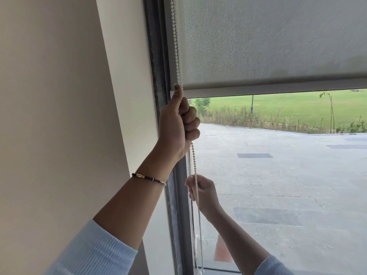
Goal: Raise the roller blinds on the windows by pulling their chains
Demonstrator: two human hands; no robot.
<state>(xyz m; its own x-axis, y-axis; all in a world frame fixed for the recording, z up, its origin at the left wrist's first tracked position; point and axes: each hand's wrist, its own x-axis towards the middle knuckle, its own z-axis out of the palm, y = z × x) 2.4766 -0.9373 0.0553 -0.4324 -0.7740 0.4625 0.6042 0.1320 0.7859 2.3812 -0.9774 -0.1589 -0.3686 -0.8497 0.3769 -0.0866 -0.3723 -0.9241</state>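
Observation:
A grey roller blind (268, 40) covers the upper part of the window, its bottom bar (278, 89) slanting across the glass about a third of the way down. A white bead chain (175, 36) hangs along the blind's left edge. My left hand (177, 126) is fisted around the chain just below the bottom bar, thumb pointing up. Lower down, my right hand (204, 193) pinches a strand of the same chain with fingers and thumb. The chain loop continues down to the window's bottom corner.
A cream wall (59, 116) and dark window frame (158, 56) stand to the left. Through the glass lie a paved yard (288, 175), grass and an orange cone (222, 253).

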